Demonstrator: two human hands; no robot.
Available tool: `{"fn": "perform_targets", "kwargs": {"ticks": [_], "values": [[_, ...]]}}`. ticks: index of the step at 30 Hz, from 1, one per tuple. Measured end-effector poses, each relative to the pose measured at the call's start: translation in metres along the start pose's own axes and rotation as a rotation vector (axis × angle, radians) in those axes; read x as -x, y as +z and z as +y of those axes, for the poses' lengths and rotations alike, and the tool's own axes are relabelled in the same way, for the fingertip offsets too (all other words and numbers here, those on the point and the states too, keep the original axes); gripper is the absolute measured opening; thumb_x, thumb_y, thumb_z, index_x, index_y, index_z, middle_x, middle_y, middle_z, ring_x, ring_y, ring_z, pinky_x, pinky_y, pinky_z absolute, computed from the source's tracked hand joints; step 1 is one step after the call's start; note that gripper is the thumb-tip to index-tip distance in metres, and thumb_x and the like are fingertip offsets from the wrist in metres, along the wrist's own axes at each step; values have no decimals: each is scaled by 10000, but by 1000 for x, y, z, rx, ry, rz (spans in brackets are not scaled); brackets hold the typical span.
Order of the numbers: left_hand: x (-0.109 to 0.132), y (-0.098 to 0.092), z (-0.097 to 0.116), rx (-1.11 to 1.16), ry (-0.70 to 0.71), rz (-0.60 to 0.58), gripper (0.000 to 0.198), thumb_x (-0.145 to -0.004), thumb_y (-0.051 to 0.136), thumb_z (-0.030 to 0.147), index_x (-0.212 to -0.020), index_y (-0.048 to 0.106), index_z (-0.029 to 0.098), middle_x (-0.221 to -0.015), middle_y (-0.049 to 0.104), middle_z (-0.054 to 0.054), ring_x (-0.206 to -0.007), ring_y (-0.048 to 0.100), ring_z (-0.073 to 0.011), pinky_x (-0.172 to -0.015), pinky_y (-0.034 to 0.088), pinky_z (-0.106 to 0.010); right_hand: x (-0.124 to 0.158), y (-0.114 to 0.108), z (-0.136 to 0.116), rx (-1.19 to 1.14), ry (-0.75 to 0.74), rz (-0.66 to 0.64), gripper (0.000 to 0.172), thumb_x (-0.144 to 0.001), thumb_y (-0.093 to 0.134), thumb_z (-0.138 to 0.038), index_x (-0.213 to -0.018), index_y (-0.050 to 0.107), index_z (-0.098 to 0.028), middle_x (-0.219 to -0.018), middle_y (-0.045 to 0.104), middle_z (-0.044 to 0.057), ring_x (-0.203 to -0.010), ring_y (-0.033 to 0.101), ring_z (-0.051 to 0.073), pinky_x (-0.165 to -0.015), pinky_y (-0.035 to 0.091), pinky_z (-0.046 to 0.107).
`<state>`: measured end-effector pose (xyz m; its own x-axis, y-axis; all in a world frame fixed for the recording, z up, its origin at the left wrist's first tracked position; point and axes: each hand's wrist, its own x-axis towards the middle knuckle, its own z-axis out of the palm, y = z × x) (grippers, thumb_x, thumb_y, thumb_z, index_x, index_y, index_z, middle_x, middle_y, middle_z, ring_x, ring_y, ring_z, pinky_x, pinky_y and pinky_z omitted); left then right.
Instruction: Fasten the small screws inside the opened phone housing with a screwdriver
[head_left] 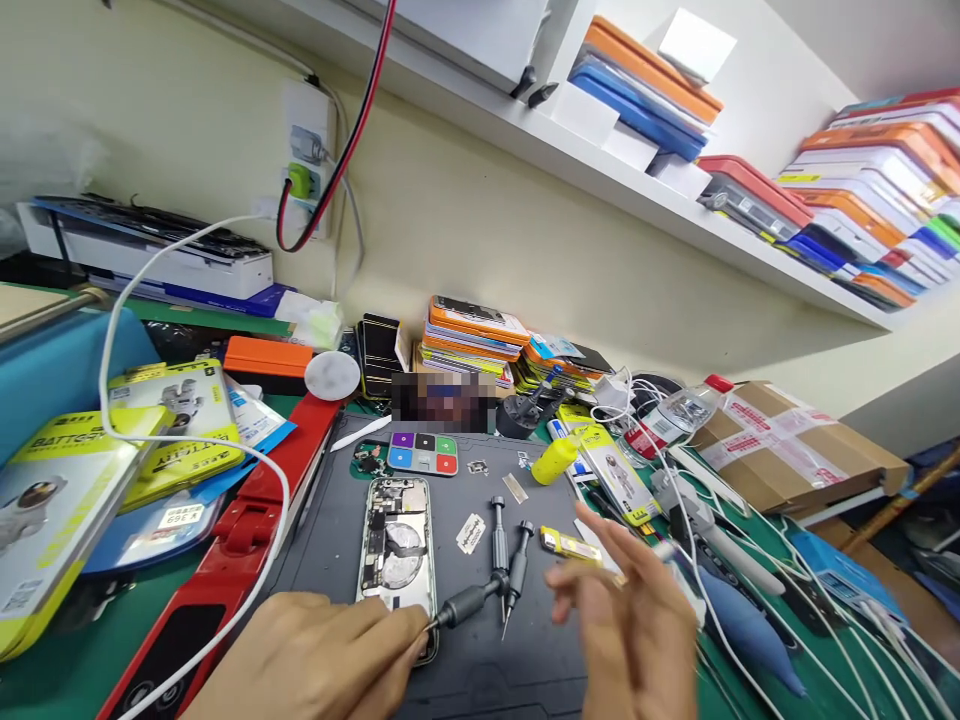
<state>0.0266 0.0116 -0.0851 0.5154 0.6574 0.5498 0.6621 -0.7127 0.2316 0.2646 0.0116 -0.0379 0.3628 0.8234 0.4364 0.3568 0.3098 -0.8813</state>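
Note:
My left hand [330, 645] is closed in a pinch on the thin end of a dark grey screwdriver [469, 603], whose handle points to the right. Beneath this hand lies an opened phone [403, 545] with its inner parts showing; the hand hides its lower left part. Two more screwdrivers, a grey one [499, 540] and another [518, 562], lie on the dark mat [315, 540] beside it. My right hand [634, 610] hovers over the mat's right side, fingers apart and a little blurred, holding nothing. A yellow lighter [570, 545] lies just beyond its fingertips.
A razor blade [471, 534], a yellow bottle [555, 460] and a coloured-square tray [424, 453] sit on the mat. Battery packs [180, 420] and a red tool [247, 530] lie left. White cables [694, 550], a water bottle [675, 415] and a cardboard box [795, 445] crowd the right.

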Motion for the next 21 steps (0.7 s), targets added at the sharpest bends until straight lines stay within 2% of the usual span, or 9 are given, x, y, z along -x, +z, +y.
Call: {"fn": "perform_targets", "kwargs": {"ticks": [2,4,6,8,11,13,16,21], "values": [[-1,-3,1,38,-47,-10,319,-1142,394,231,-1044,696,256,-682,747,51,-510,745,-137,-510,550,-188,1,16,-1,156,84,-37,457,-1004,699,-565,-1386,669,-315,-1152,772,67,-851,706,219,-757,570,352],[0,-3,2,68,-72,-13,321,-1150,392,249,-1069,703,258,-682,760,49,-503,747,-140,-497,540,-184,1,24,2,275,130,-106,506,-981,694,-617,-1380,678,-306,-1006,772,49,-761,694,223,-684,550,345],[1,-2,2,90,-82,-7,333,-1158,379,255,-1095,706,258,-685,772,47,-500,750,-142,-484,525,-183,-1,24,8,342,123,-163,524,-960,702,-640,-1349,697,-289,-857,752,29,-636,666,213,-578,515,329],[0,-2,2,113,-98,4,352,-1171,358,268,-1117,706,258,-686,779,49,-503,756,-142,-473,505,-185,-2,21,15,349,121,-183,521,-936,733,-635,-1313,708,-277,-904,778,45,-633,691,213,-556,534,320],[-4,-4,2,155,-130,35,410,-1195,305,309,-1096,699,252,-628,750,70,-455,735,-140,-422,444,-221,-2,20,20,222,229,-219,537,-901,781,-627,-1292,688,-271,-1182,791,88,-672,730,202,-581,608,321],[-7,-7,2,165,-126,43,439,-1205,275,321,-1064,684,245,-613,738,87,-411,707,-138,-391,409,-263,-1,23,19,74,325,-260,552,-890,806,-617,-1290,664,-264,-1256,771,100,-706,757,200,-625,653,325],[-9,-10,3,160,-83,36,431,-1210,263,315,-1063,660,234,-705,789,81,-434,719,-136,-394,423,-293,-1,30,12,-129,403,-215,529,-872,856,-574,-1245,657,-256,-1196,768,83,-825,802,222,-721,683,324],[-8,-11,4,113,-56,27,407,-1205,267,282,-1114,660,232,-762,817,75,-435,710,-150,-380,414,-338,3,39,4,-388,443,-23,490,-829,931,-458,-1177,648,-260,-1127,757,44,-800,818,219,-646,660,283]]}}
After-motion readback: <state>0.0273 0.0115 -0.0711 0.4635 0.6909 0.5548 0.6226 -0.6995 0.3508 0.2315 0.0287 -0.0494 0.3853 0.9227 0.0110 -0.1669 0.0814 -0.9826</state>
